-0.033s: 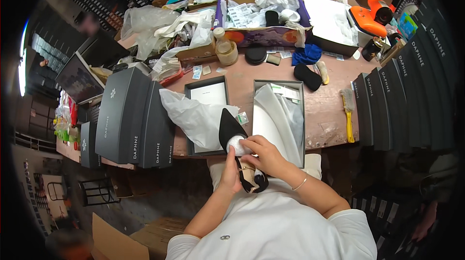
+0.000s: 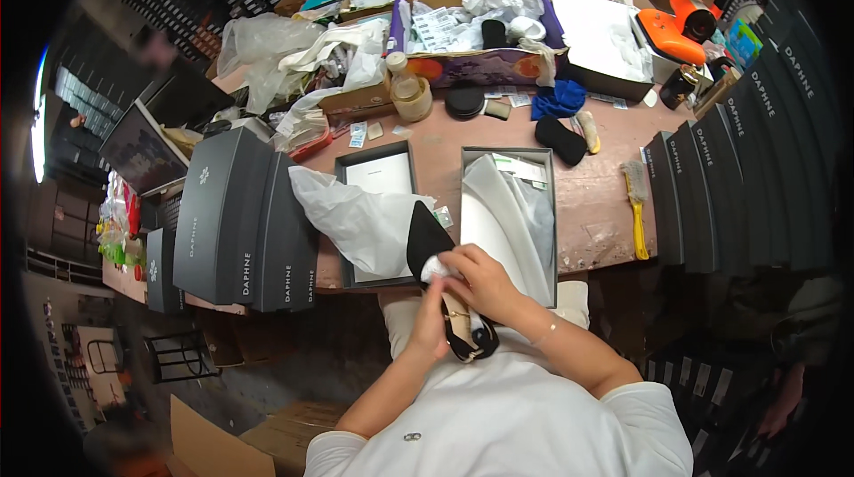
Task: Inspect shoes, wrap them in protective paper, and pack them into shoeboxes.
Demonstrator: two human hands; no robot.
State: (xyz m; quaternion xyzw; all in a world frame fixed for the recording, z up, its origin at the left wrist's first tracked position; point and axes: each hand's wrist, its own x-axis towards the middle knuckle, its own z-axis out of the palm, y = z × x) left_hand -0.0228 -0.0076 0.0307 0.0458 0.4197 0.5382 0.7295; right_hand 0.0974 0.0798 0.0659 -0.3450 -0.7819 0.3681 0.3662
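A black pointed-toe shoe [image 2: 429, 232] with straps and a beige inside is held over the table's near edge, its toe facing away from me. My left hand [image 2: 431, 321] is closed around its side, the thumb up near the opening. A wad of white paper [image 2: 434, 269] shows at the mouth of the toe. My right hand [image 2: 480, 280] has its fingers closed on that wad, partly covering it. Left of the toe, white tissue paper [image 2: 342, 219] spills over a dark grey box lid or tray [image 2: 345, 272]. An open grey shoe box [image 2: 554, 237] with tissue inside lies to the right.
Dark shoe boxes stand stacked at left [image 2: 222, 219] and right [image 2: 712, 201]. A yellow-handled brush [image 2: 639, 219] lies near the right stack. Farther back are a glue bottle [image 2: 409, 95], a black pad [image 2: 560, 141], a blue cloth [image 2: 559, 100] and a purple carton [image 2: 485, 68] of crumpled paper.
Less of the white wad shows at the shoe's opening, and my right fingers now cover more of it. The shoe has shifted slightly to the right, with my left hand still on it.
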